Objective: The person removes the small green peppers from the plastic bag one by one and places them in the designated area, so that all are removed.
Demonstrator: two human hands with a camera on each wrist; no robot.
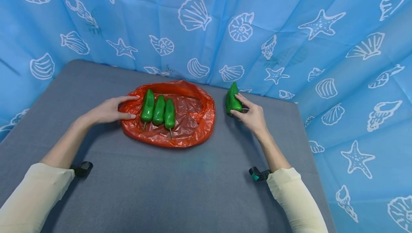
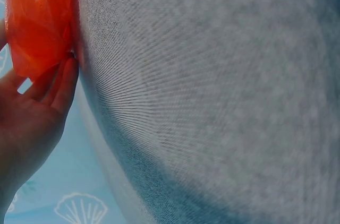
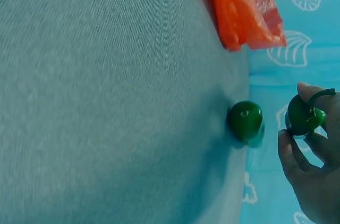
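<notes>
Right hand [image 1: 253, 116]: your fingers pinched one green pepper [image 3: 302, 115], right of the bag; a second pepper [image 3: 245, 121] sat below, on the table [image 1: 193, 197]. Left hand [image 1: 107, 111]: your fingers gripped the red plastic bag [image 1: 196, 139] at its left rim, three green peppers [image 1: 159, 110] inside. Handling: smooth skin likely called for a firm pinch.

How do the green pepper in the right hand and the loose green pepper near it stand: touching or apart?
Apart. The right wrist view shows blue shell-print curtain plainly between the held green pepper and the loose green pepper.
</notes>
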